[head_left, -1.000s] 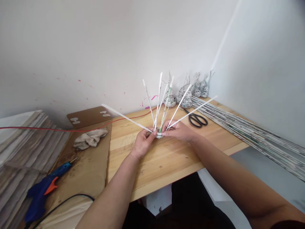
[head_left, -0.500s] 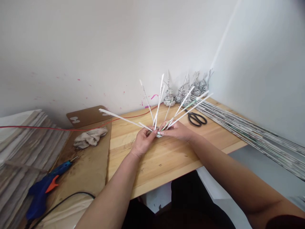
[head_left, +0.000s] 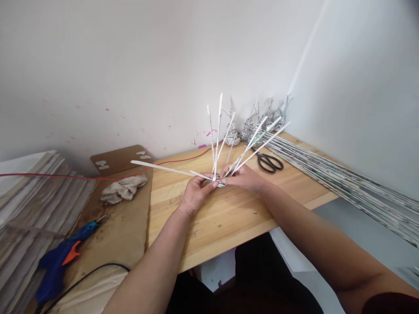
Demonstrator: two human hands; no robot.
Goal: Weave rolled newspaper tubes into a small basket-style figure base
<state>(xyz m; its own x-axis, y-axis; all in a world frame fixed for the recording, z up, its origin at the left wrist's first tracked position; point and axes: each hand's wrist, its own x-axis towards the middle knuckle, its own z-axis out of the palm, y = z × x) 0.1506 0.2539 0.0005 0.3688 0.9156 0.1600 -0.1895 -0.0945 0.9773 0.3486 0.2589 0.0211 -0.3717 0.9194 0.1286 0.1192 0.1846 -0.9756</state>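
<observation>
Between my hands, just above the wooden table, is a small weaving of rolled paper tubes. Several white paper tubes fan out from it, some upright, some leaning right, two pointing left. My left hand is closed on the weaving's left side, thumb on top near its middle. Opposite it, my right hand pinches the right side, where several tubes rise past its fingers. Most of the woven base is hidden by my fingers.
Black-handled scissors lie right of my hands. Behind them stand several woven gourd-like paper figures, beside a bundle of long paper tubes. To the left are a rag, a blue glue gun, stacked paper and a red cord.
The upright tubes have shifted: the left one now stands straighter and further right, and another leans out to the right. The left-pointing tube has dipped slightly. Both hands stay nearly in place.
</observation>
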